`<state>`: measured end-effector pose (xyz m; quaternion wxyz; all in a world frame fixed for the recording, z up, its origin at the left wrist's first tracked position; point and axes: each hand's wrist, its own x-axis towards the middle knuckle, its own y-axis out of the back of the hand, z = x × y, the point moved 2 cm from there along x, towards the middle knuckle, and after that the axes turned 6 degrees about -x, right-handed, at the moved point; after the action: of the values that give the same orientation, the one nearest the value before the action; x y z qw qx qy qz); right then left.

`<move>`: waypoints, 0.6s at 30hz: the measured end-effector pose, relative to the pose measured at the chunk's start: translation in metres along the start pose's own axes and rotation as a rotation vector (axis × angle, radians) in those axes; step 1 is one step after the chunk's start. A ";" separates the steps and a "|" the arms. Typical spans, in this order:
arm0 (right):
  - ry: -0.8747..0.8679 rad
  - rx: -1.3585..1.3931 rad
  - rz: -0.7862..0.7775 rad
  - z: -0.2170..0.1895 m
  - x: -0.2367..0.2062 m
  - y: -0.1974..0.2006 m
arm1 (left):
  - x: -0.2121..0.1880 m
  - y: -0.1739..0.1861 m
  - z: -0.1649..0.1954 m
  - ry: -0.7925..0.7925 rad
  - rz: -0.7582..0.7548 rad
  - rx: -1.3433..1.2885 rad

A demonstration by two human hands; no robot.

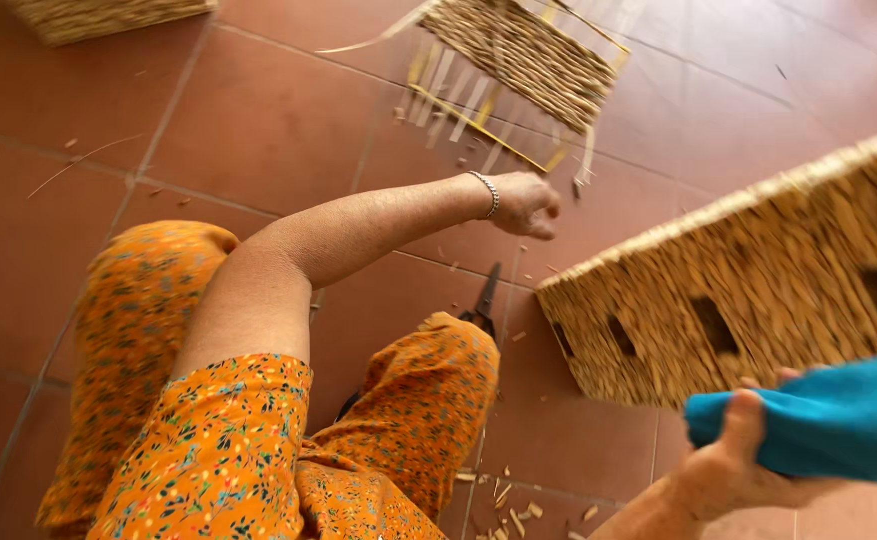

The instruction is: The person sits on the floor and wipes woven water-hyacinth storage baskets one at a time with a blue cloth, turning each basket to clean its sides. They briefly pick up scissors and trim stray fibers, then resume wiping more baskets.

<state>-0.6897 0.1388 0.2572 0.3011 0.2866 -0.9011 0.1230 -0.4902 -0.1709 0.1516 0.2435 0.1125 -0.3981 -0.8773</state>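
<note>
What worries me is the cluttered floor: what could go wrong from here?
The scissors lie on the tiles beside the knee, near the left hand; a careless reach might nick it. The woven basket, tilted above the right hand gripping a teal cloth, could slip down. Straw offcuts might prick skin.

No packages, labels, signs or screens appear anywhere in this view, from the upper left of the frame to the lower right.

The person wears orange clothing with a small floral print [208,450] and a silver bracelet [489,193].
</note>
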 end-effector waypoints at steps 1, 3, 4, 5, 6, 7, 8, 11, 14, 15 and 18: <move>-0.086 0.005 -0.052 -0.003 -0.005 -0.024 | -0.023 0.009 -0.023 0.147 -0.089 0.036; -0.157 0.124 -0.308 -0.008 -0.019 -0.078 | -0.072 0.023 -0.064 0.299 -0.136 0.048; -0.203 0.163 -0.411 -0.010 -0.026 -0.102 | -0.094 0.031 -0.083 0.308 -0.086 0.035; -0.260 0.179 -0.467 -0.012 -0.034 -0.128 | -0.117 0.039 -0.101 0.344 -0.073 0.028; -0.250 0.165 -0.557 -0.015 -0.042 -0.151 | -0.138 0.046 -0.120 0.379 -0.058 0.020; -0.238 0.153 -0.646 -0.019 -0.050 -0.173 | -0.159 0.053 -0.138 0.419 -0.048 0.023; -0.322 0.187 -0.710 -0.022 -0.060 -0.194 | -0.179 0.060 -0.155 0.457 -0.039 0.031; -0.534 0.212 -0.876 -0.025 -0.093 -0.258 | -0.238 0.090 -0.209 0.617 -0.034 0.047; -0.570 0.151 -1.028 -0.021 -0.124 -0.315 | -0.296 0.126 -0.260 0.722 0.128 0.014; -0.556 0.125 -1.077 -0.016 -0.134 -0.334 | -0.314 0.138 -0.277 0.737 0.183 0.002; -0.659 -0.063 -1.209 0.015 -0.163 -0.381 | -0.374 0.163 -0.321 0.863 0.306 -0.089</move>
<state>-0.3652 -0.1023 0.1645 0.0356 0.7524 -0.6308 -0.1864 0.0107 -0.2763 0.0639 0.5183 0.3968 -0.2341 -0.7205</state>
